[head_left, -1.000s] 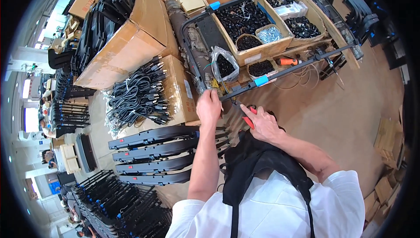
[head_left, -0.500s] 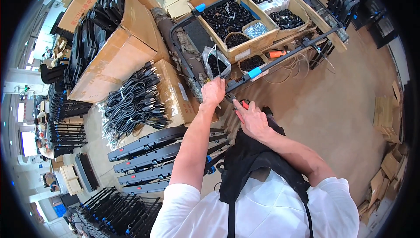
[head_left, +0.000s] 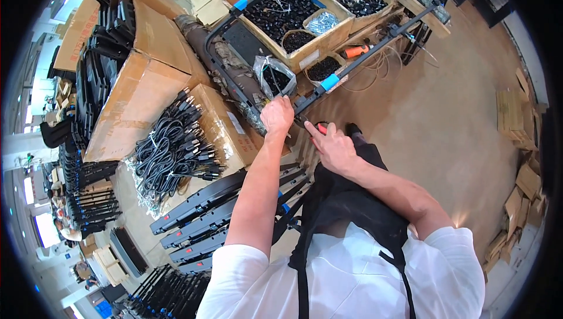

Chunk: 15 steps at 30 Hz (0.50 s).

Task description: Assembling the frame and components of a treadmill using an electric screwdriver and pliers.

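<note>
My left hand (head_left: 277,115) is closed at the near end of a black tubular frame (head_left: 352,72) with blue tape wraps. What its fingers pinch is hidden. Close on its right, my right hand (head_left: 335,147) grips red-handled pliers (head_left: 322,128), index finger stretched along them. Their dark jaws point at the frame's end by my left fingers, but I cannot tell whether they touch it. Just beyond my left hand stands a clear plastic bag (head_left: 265,78) of small black parts. A thin pale strand runs from the bag toward that hand.
Cardboard trays (head_left: 314,49) of black parts and silver screws sit within the frame, with an orange-handled tool (head_left: 355,52) beside them. Bundled black cables (head_left: 173,143) lie on a carton at left, below a big box (head_left: 141,90) of black parts. Long black bars (head_left: 199,204) are stacked nearer.
The whole view has shifted a little, moving the bench and frame up and left in the picture. My right fingers now cover more of the red handles; both hands stay at the frame's end.
</note>
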Motion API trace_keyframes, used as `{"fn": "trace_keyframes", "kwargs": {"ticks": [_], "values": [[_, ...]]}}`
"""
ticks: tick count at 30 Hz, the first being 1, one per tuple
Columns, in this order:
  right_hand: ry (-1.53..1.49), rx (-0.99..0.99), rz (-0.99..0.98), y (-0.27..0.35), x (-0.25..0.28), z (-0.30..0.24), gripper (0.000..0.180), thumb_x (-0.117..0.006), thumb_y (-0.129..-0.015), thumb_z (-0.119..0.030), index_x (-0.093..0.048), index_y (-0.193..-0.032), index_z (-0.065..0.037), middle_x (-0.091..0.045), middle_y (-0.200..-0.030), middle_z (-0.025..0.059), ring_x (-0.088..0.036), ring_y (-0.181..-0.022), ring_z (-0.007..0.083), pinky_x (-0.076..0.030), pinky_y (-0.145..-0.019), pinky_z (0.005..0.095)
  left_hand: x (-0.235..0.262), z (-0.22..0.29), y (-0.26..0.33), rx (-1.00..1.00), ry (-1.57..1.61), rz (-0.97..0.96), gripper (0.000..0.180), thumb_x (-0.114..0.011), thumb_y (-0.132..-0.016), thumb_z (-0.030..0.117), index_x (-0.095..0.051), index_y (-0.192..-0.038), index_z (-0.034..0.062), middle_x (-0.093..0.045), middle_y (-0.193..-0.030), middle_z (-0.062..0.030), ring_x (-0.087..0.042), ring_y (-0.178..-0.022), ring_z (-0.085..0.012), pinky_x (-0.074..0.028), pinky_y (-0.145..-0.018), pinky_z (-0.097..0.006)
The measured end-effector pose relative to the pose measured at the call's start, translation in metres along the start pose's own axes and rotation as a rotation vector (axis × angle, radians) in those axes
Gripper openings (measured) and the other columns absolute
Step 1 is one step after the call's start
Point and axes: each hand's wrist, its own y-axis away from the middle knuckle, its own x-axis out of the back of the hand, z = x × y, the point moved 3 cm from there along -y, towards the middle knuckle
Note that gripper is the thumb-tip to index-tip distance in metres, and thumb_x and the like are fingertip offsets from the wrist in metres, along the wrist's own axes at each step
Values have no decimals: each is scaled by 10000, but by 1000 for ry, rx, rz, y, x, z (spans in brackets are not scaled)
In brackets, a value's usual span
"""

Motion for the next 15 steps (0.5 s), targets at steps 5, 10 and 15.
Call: {"fn": "trace_keyframes", "kwargs": {"ticks": [5,10,15], "values": [[86,-76,-98,-2,-7,-23,839,-674,-896,-110,-333,-1660,-176,-557,-1133,226,-702,-894,354,-644,-690,434,3,9,-2,18,-31,29,446,-541,-1043,397,-769,-936,29,-760,-959,-260,-741,-930,-457,-574,-865,-553],[-77,-103,-119,-5,-3,-19,939,-704,-844,-91,-288,-1680,-187,-554,-1156,242,-695,-938,422,-627,-799,485,-1,2,-4,63,-30,29,456,-542,-1038,416,-774,-970,30,-760,-983,-265,-736,-971,-460,-565,-896,-556],[-514,-76,-204,-14,-13,22,1015,-710,-747,-58,-329,-1676,-208,-635,-1123,167,-708,-928,284,-595,-786,398,-1,-1,-5,41,-19,63,431,-531,-1046,380,-757,-953,25,-760,-965,-265,-740,-933,-457,-569,-866,-554]]}}
